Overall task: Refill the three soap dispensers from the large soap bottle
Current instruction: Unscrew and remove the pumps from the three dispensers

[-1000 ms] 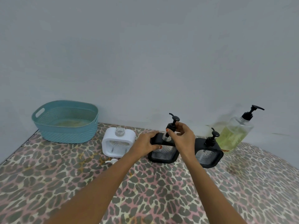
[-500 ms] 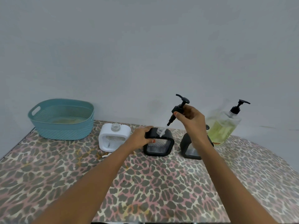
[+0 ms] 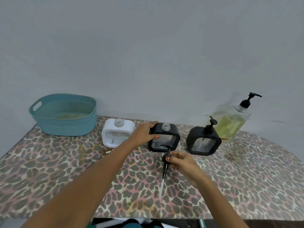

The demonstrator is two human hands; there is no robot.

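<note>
Three square dispensers stand in a row on the table. The white dispenser [image 3: 117, 134] on the left has no pump and an open neck. My left hand [image 3: 144, 133] grips the top left corner of the middle black dispenser [image 3: 164, 139], whose neck is also open. My right hand [image 3: 180, 161] pinches its black pump [image 3: 166, 159] and holds it low over the table in front of that dispenser, the clear tube pointing toward me. The right black dispenser [image 3: 204, 140] still wears its pump. The large soap bottle [image 3: 233, 122] with yellow-green soap stands at the back right.
A teal plastic basket [image 3: 65, 115] sits at the back left against the grey wall. A leopard-print cloth [image 3: 82, 170] covers the table. A small white part [image 3: 109, 151] lies in front of the white dispenser. The table's front edge runs along the bottom.
My right hand pulled the pump out of the middle black dispenser, lifted it, then brought it down to the table in front. My left hand kept its hold on that dispenser.
</note>
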